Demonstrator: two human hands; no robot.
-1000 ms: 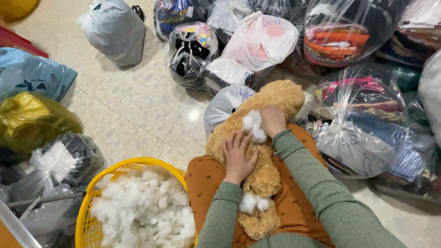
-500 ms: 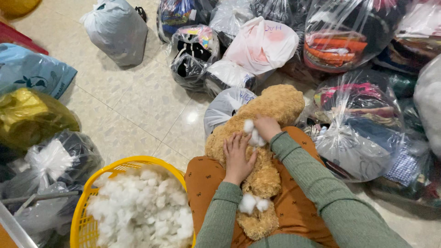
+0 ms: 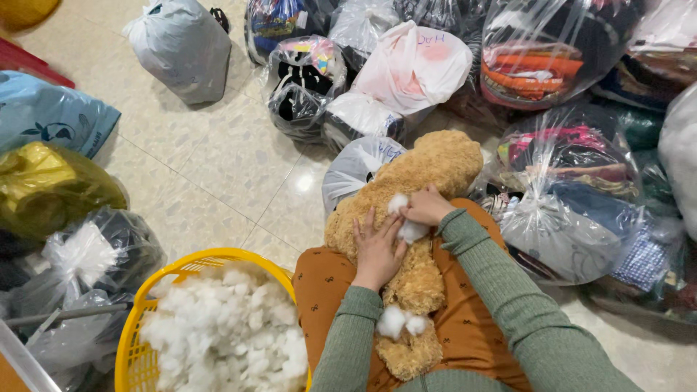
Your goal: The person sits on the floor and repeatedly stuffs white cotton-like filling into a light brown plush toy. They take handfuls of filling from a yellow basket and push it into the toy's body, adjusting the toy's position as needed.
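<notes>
On the lap: tan plush bear (image 3: 414,239) laid lengthwise, pinned flat by left hand (image 3: 377,250), fingers spread, gripping nothing. Right hand (image 3: 427,207) pinched narrow on white stuffing tuft (image 3: 405,221) at open seam. Alongside: yellow basket (image 3: 149,305) heaped with stuffing. Beyond: tied bags (image 3: 406,72) on tiled floor.

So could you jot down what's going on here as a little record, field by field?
Setting: tiled floor, person seated
Left hand: flat on the plush bear lying on the lap
Right hand: pinching white stuffing at the bear's body
Loose stuffing: tuft on the bear's lower part
Basket: yellow plastic basket full of white stuffing, at the left
Surroundings: tied plastic bags of clothes
</notes>
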